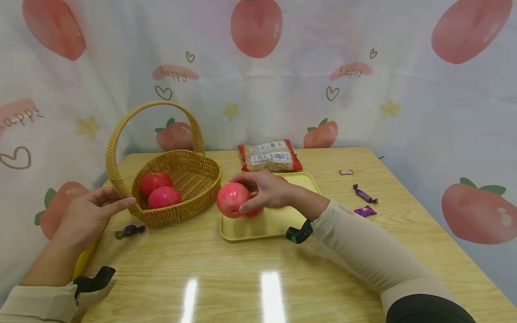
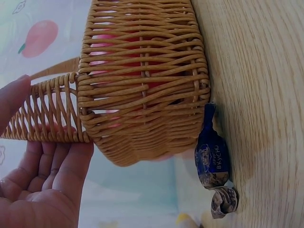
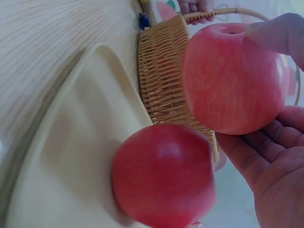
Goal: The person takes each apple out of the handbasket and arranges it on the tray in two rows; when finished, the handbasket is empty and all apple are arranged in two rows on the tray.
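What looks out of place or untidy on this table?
Wrapped candies lie loose on the table: one beside the basket, three more at the right. Nothing is spilled or damaged. The right hand holds an apple.

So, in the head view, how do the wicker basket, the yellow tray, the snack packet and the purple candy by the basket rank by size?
1. Woven wicker basket with handle, though it barely outsizes the tray.
2. Flat yellow plastic tray.
3. Red-edged snack packet, farther from the camera, so perhaps understated.
4. Purple wrapped candy, plainly smallest.
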The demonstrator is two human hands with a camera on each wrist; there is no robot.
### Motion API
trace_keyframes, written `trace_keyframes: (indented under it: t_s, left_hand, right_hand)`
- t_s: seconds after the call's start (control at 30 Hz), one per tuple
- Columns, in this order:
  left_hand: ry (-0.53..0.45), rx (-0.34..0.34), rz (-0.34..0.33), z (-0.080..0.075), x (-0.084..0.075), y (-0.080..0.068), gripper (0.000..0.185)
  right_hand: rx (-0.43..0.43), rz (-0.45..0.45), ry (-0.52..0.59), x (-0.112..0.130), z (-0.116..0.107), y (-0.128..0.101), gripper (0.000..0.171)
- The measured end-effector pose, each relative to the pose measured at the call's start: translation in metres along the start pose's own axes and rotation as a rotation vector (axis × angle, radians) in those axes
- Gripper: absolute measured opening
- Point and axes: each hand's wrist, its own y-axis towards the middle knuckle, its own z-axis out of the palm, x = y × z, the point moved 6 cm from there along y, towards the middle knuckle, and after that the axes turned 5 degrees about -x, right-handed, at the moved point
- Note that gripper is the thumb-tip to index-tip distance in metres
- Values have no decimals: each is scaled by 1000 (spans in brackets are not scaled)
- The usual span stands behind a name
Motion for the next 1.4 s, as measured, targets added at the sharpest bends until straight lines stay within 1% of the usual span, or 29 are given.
trace_keyframes:
  t_s: [0.1,0.17,0.33,0.43,0.53,0.7,0.77,0.93,1.07,1.3,1.4]
  left_hand:
    - [-1,2,0,-1,1,0,50]
    - [10,-1,0,-1,2,0,50]
    - [-22,9,10,0,3,-1,45]
    - [-42,14,4,0,3,-1,42]
    - [-50,12,-2,0,3,-2,42]
    - [-39,5,0,-1,3,-2,43]
    - [-24,3,-2,-2,4,-1,44]
    - [-19,4,-21,-3,6,-1,45]
    - [-18,-2,-19,-3,5,-1,45]
    - [-39,7,-19,-1,5,1,46]
    - [-30,9,-23,0,6,2,47]
  right_hand:
    - [-2,4,-29,-3,0,-5,67]
    - [-1,-4,-30,-5,1,-7,65]
    - [-2,-20,-24,-6,4,-14,65]
    - [-5,-18,-16,-6,6,-19,66]
    - [13,-20,-3,-8,11,-25,65]
    - [42,-25,-70,-15,20,-32,63]
    - [38,-17,-89,-18,22,-34,63]
    - [34,12,-87,-26,25,-35,65]
    - [30,30,-103,-31,27,-36,66]
    - [-9,51,-155,-34,27,-39,68]
    - [-24,51,-167,-36,26,-41,68]
